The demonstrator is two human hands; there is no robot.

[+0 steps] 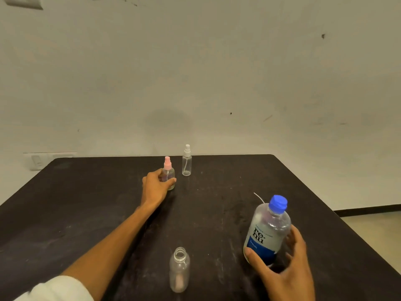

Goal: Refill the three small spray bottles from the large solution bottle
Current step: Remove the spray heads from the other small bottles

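My left hand [155, 184] reaches far across the black table [86, 203] and wraps around a small clear spray bottle with a pink sprayer [168, 170], which stands upright. Just right of it stands a slimmer clear spray bottle with a white sprayer [186, 164], untouched. Near the front edge a third small clear bottle [179, 270] stands open, its sprayer off. My right hand [288, 266] grips the large solution bottle [268, 231] low on its blue label; the bottle leans left and its blue cap is on.
A thin white dip tube [259, 197] shows on the table just behind the large bottle; its sprayer head is hidden. A pale wall rises behind the table. The table's right edge drops to a light floor [373, 227].
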